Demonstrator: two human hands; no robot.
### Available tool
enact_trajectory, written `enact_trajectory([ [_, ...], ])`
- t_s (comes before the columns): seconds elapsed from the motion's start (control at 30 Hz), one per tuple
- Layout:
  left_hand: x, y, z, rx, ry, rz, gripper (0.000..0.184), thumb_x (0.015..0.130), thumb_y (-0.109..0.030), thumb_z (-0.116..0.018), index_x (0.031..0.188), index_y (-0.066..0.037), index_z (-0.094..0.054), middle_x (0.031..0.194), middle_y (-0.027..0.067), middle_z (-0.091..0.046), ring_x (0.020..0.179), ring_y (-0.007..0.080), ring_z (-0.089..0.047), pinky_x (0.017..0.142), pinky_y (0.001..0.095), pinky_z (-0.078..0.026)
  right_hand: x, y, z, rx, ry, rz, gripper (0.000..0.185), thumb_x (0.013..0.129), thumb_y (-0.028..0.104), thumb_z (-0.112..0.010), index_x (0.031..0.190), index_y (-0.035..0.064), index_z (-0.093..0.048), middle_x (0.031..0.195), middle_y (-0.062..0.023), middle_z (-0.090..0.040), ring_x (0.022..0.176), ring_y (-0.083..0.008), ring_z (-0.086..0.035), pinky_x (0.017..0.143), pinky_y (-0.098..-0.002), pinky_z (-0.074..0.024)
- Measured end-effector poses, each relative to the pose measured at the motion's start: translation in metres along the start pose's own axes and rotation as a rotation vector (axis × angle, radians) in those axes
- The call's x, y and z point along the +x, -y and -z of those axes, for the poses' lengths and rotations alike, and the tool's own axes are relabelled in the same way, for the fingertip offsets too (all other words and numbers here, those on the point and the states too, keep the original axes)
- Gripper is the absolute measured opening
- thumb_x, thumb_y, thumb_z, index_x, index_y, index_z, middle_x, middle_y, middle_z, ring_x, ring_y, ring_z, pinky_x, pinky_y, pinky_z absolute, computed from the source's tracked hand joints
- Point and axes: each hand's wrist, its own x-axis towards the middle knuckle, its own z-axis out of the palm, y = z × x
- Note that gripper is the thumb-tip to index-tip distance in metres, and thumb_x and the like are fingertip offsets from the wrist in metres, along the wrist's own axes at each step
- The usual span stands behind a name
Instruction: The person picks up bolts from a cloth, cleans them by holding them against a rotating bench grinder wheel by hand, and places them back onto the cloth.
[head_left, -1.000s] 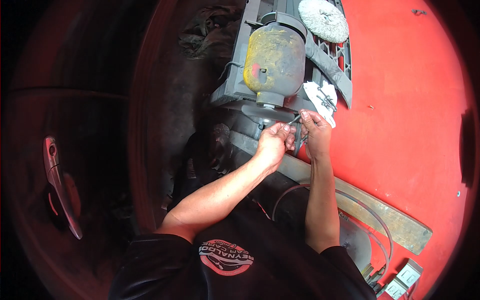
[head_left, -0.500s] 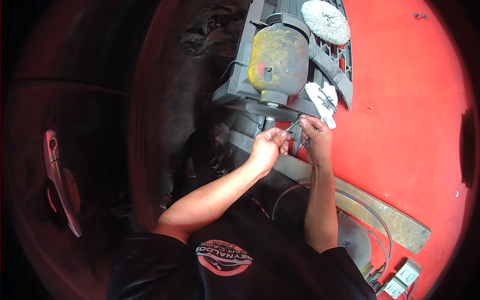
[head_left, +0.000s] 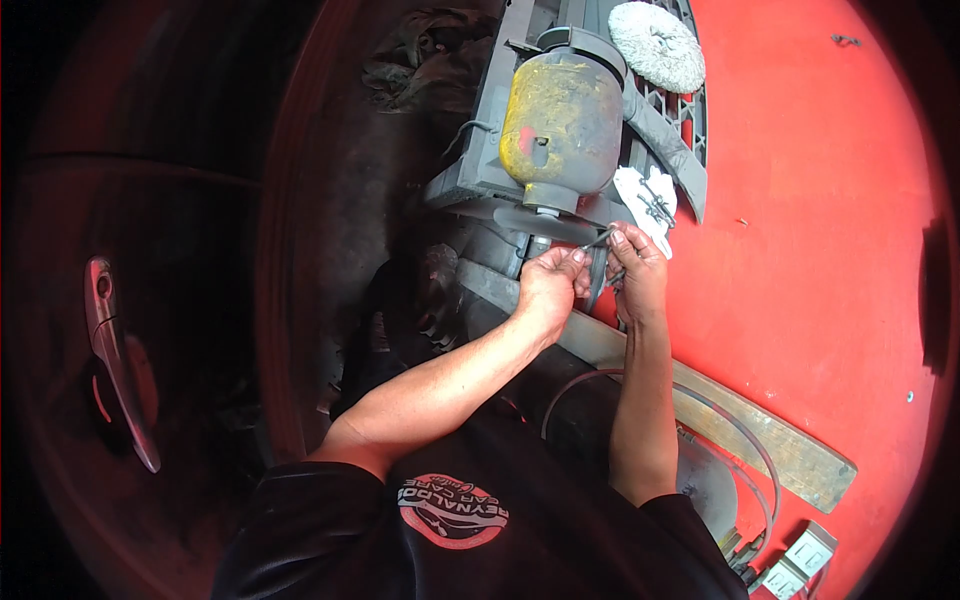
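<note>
Just below a spinning wheel (head_left: 550, 224) on the grey and yellow motor (head_left: 565, 120), my two hands meet. My left hand (head_left: 553, 285) pinches one end of a small dark bolt-like piece (head_left: 599, 239). My right hand (head_left: 640, 268) pinches its other end, with more small dark pieces partly showing under its curled fingers. Beyond my right hand lies a white cloth or paper (head_left: 632, 190) with several dark bolts (head_left: 655, 205) on it. Fingers and blur hide the exact shape of the held piece.
A white fluffy pad (head_left: 656, 46) rests on a black grille at the top. A wooden board (head_left: 760, 435) and a hose (head_left: 752, 440) run across the lower right, near outlet boxes (head_left: 800, 560). On the left is a dark car door with a handle (head_left: 120, 360).
Both hands moved down slightly and then back up toward the wheel, still pinching the small piece. The motor and bench have shifted a little to the right in view.
</note>
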Motion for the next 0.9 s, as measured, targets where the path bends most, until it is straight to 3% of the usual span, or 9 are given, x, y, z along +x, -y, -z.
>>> enact_trajectory([
  [0.17,-0.012,-0.011,0.012,0.107,0.106,-0.070,0.012,0.095,-0.007,-0.054,0.088,0.002,-0.060,0.070,0.0043,-0.058,0.058,0.0110,-0.050,0.059,0.0256,-0.045,-0.013,0.000,0.007,0.082,0.111,0.001,0.016,0.090,0.009,-0.063,0.103,-0.0015,-0.063,0.074,0.0019,-0.056,0.056,-0.0043,-0.044,0.049,-0.0195,-0.0341],
  [0.23,-0.018,-0.015,0.013,0.371,0.069,-0.165,0.012,0.094,-0.007,-0.055,0.089,0.002,-0.060,0.070,0.0048,-0.060,0.060,0.0110,-0.053,0.061,0.0255,-0.045,-0.018,0.000,0.005,0.046,0.077,-0.028,0.017,0.090,0.010,-0.063,0.102,-0.0010,-0.063,0.074,0.0018,-0.056,0.056,-0.0043,-0.043,0.050,-0.0192,-0.0338],
  [0.57,-0.019,0.003,0.016,0.105,0.129,-0.028,0.023,0.098,-0.015,-0.049,0.092,0.004,-0.060,0.072,0.0078,-0.061,0.062,0.0130,-0.054,0.063,0.0274,-0.047,-0.006,-0.005,0.007,-0.123,0.053,0.023,0.015,0.088,0.009,-0.066,0.098,-0.0008,-0.066,0.076,0.0002,-0.060,0.058,-0.0052,-0.045,0.054,-0.0199,-0.0368],
  [0.9,0.003,0.005,0.005,0.045,0.054,-0.022,0.022,0.098,-0.014,-0.048,0.089,0.002,-0.059,0.068,0.0042,-0.055,0.060,0.0124,-0.050,0.060,0.0283,-0.046,0.012,-0.002,0.000,-0.172,-0.023,0.000,0.016,0.088,0.012,-0.067,0.097,-0.0010,-0.065,0.076,-0.0014,-0.060,0.055,-0.0041,-0.044,0.046,-0.0193,-0.0347],
])
